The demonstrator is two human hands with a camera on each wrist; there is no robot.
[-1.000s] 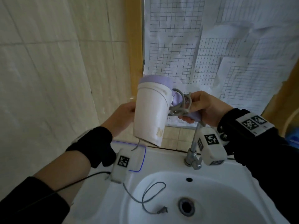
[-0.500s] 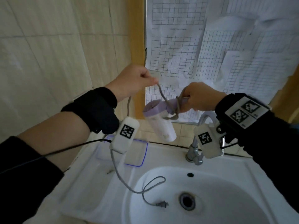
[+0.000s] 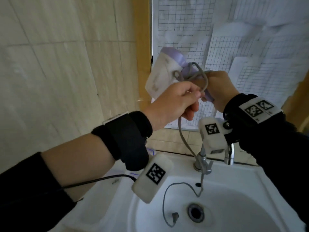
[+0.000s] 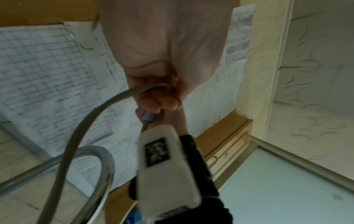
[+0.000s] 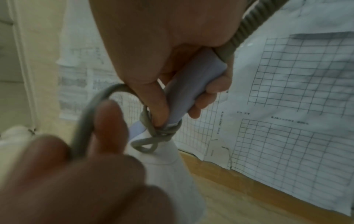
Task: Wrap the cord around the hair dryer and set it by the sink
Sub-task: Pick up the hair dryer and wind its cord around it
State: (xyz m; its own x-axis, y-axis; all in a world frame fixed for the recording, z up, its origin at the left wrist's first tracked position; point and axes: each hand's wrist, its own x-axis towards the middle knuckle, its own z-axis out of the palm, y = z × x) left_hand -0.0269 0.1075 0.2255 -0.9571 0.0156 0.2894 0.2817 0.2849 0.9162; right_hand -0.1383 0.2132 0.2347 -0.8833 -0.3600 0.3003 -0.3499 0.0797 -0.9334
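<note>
A white and lilac hair dryer (image 3: 160, 76) is held up above the sink (image 3: 260, 174), its nozzle pointing down-left. My right hand (image 3: 217, 87) grips its lilac handle (image 5: 193, 84). Several turns of the grey cord (image 3: 190, 76) circle the top of the handle (image 5: 162, 133). My left hand (image 3: 177, 101) pinches the cord (image 4: 107, 106) just in front of the handle. From there the cord hangs down past the tap into the basin, where its plug (image 3: 175, 216) lies near the drain.
A chrome tap (image 3: 203, 160) stands at the back of the sink, right under my hands. Gridded paper sheets (image 3: 234, 39) cover the wall behind, and beige tiles (image 3: 58, 64) fill the left wall. A clear soap dish (image 3: 150, 152) sits at the sink's back left.
The dryer has swung upward, its nozzle higher. My left hand has come down and right with the cord, close to the handle. The slack in the basin has drawn up.
</note>
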